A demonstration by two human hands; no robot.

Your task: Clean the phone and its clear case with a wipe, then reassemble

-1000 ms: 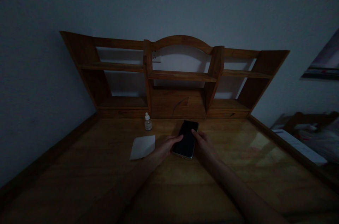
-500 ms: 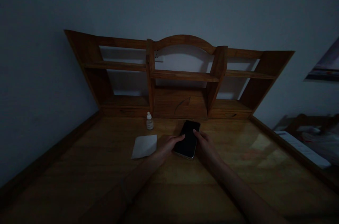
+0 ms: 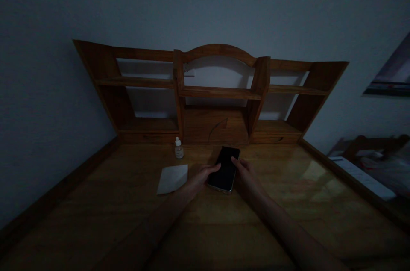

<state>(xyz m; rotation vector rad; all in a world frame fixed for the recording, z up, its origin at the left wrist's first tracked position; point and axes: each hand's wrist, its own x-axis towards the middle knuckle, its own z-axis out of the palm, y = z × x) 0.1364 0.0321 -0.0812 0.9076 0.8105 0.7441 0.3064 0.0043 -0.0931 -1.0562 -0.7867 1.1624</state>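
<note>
A black smartphone (image 3: pixel 225 172) with a dark screen and a pale rim is held between both hands, just over the desk. My left hand (image 3: pixel 202 177) grips its left edge, the thumb lying on the screen. On the opposite edge my right hand (image 3: pixel 246 174) is closed, its thumb also resting on the glass. The fingers beneath the phone are hidden. A white sheet of paper (image 3: pixel 172 179) lies flat beside my left wrist. Behind it a small dropper bottle (image 3: pixel 179 149) with a white cap stands upright.
A wooden desk (image 3: pixel 205 232) with raised side rims fills the lower view. Along its back stands a wooden shelf unit (image 3: pixel 221 92) with small drawers, against the wall. Beyond the right rim are papers (image 3: pixel 361 177) and a chair back (image 3: pixel 374 145). The room is dim.
The whole view has shifted slightly, so things appear a little further left. Both hands keep the same hold on the smartphone.
</note>
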